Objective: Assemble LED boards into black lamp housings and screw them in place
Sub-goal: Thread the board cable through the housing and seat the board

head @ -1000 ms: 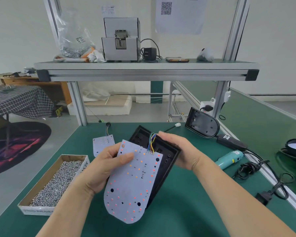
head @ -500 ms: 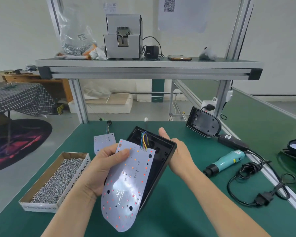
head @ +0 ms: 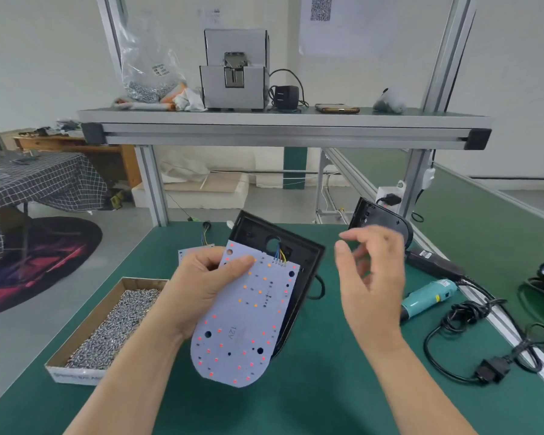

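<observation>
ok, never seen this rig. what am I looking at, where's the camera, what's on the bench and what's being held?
No robot here: these are a person's two bare hands, filmed by one wide-angle camera worn on the head, looking forward and down. The left hand grips a white LED board, thumb on its face; coloured wires run from it into the black lamp housing tilted behind it. The right hand hovers open beside them, holding nothing. On the green bench lie a cardboard box of screws, a teal electric screwdriver and a second black housing at the back.
</observation>
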`<state>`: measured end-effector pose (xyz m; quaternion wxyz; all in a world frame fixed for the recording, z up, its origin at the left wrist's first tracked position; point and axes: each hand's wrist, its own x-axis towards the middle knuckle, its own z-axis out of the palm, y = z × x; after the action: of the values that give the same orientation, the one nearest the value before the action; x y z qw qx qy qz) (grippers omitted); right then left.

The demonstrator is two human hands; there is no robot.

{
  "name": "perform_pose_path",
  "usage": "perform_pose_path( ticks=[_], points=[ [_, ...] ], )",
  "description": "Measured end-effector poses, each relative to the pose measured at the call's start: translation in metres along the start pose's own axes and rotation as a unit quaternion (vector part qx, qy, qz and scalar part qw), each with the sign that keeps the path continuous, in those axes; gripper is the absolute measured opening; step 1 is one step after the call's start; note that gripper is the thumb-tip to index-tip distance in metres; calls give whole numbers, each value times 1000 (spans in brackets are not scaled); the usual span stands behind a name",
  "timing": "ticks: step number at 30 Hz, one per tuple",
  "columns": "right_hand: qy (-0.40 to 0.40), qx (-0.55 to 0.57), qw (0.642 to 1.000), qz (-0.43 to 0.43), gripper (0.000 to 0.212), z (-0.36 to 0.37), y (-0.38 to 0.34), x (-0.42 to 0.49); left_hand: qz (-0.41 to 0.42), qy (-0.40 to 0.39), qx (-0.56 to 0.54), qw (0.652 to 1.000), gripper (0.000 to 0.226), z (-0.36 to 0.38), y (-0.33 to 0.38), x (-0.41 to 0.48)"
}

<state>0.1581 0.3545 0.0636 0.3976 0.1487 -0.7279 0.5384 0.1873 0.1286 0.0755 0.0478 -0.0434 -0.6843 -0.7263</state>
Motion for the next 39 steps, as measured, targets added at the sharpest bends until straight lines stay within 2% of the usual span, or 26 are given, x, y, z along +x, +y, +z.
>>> perform_pose_path(
  ticks=[1,3,5,7,11,13,15,16,18,19,21,23,26,29,31,35,38,39],
  points=[
    [-10,-1,997,-80,5,-3,-5,3,-2,-1,12,1000,30,2,-2,0],
    [-120,-69,976,-167,19,-4,-15,5,-12,-1,28,1000,39,6,-8,2],
    [-242,-177,942,-154,34,-2,-19,5,-17,3,38,999,50,11,-12,2],
    [-296,-207,927,-105,41,-1,-18,3,-13,15,54,998,62,17,-15,0],
    [-291,-188,934,-87,40,-1,-15,1,-33,30,-1,999,86,22,-16,-2],
    [-317,-185,928,-64,35,1,-15,0,-34,32,-8,999,87,23,-15,-2],
    [-323,-117,939,-7,26,3,-16,1,-26,25,11,999,80,23,-17,0],
    [-304,-73,950,22,23,3,-16,2,-23,16,26,999,75,23,-18,1],
    [-231,-17,971,59,23,4,-13,5,-23,-3,63,998,83,24,-21,2],
    [-190,-5,979,67,23,5,-12,5,-25,-11,79,997,91,24,-25,2],
    [-123,14,990,70,17,8,-11,4,-19,-18,87,996,91,25,-33,1],
    [-96,26,993,68,13,12,-10,2,-8,-16,72,997,66,28,-39,0],
    [-158,10,985,68,21,10,-2,7,35,19,47,998,47,29,-45,-1],
    [-277,11,956,97,24,3,3,16,42,59,36,997,58,26,-49,-1],
    [-315,-16,945,83,24,2,2,18,39,63,52,996,64,25,-49,-1],
    [-283,-40,957,49,21,7,1,11,9,61,33,998,70,25,-51,0],
    [-248,-35,968,27,15,8,2,3,-28,-16,-9,999,54,25,-52,-3],
    [-236,-30,971,25,14,9,3,0,-40,-31,-27,998,56,25,-53,-4]
  ],
)
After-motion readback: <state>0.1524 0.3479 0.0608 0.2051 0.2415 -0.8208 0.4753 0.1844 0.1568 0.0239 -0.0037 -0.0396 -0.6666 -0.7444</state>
